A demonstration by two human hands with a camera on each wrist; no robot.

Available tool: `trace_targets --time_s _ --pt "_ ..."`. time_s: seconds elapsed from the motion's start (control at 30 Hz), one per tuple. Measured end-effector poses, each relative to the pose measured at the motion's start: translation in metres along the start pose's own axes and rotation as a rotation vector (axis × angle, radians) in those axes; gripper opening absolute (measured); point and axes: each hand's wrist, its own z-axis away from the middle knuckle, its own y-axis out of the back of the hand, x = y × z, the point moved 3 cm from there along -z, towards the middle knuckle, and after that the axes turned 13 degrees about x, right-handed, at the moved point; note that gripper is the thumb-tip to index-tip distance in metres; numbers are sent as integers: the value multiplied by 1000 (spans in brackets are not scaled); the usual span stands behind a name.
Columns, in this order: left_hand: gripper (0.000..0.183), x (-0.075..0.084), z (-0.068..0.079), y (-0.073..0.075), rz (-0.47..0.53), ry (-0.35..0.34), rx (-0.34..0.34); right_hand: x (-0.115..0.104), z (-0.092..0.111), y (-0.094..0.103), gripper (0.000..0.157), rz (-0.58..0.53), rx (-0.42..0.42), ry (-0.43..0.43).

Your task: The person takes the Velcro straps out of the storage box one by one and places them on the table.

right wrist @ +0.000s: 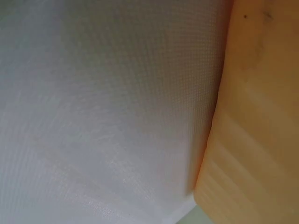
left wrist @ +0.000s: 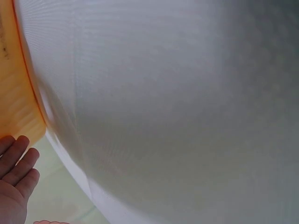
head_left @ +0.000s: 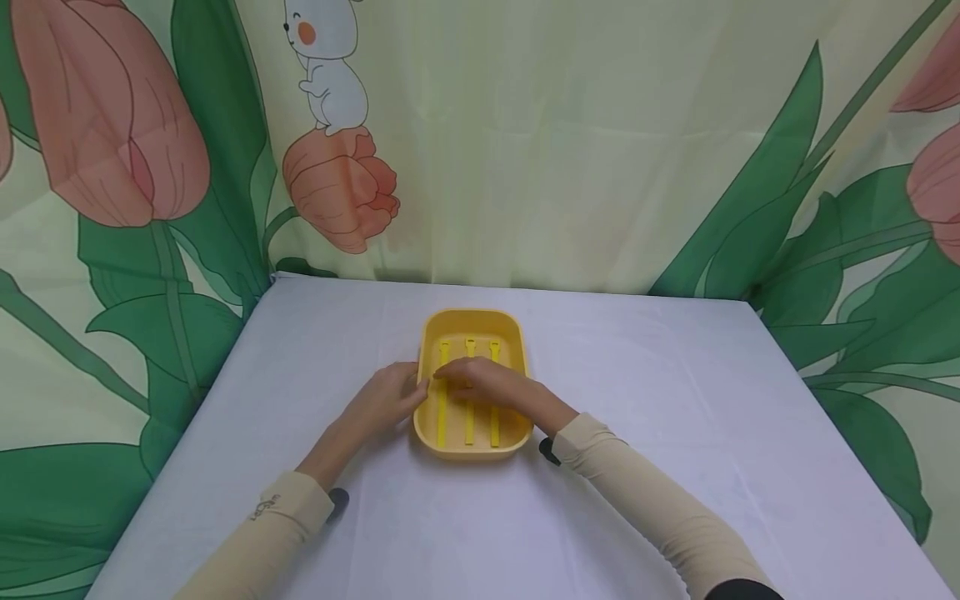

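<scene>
A yellow rectangular tray (head_left: 471,455) with rounded corners stands on the table in the head view. Three flat yellow strips with wider heads at the far end, resembling cable ties, lie lengthwise inside: a left strip (head_left: 442,421), a middle strip (head_left: 469,425) and a right strip (head_left: 495,421). My left hand (head_left: 384,398) is at the tray's left side, its fingers (left wrist: 22,165) extended by the outer wall. Reaching over the tray from the right, my right hand (head_left: 491,383) covers part of the middle and right strips. Its fingertips are over the left strip, with nothing visible held.
A white cloth (head_left: 637,400) covers the table. Behind it hangs a curtain (head_left: 525,150) printed with tulips and a small white animal. The tray's ribbed outer wall (right wrist: 257,140) fills the right side of the right wrist view.
</scene>
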Motion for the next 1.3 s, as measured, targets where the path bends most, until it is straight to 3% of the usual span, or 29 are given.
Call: trace_targets --time_s 0.23,0.83,1.13,1.3 --pt "42 0 0 0 6 -16 3 4 -4 -8 35 -10 -19 19" --pt "39 4 -1 3 -4 -29 -3 3 -9 -15 27 135 -32 96" --pt "40 1 -3 3 1 -37 -7 1 -14 -14 23 146 -46 219" --pt "41 1 -3 1 9 -35 -10 2 -15 -14 21 122 -55 190"
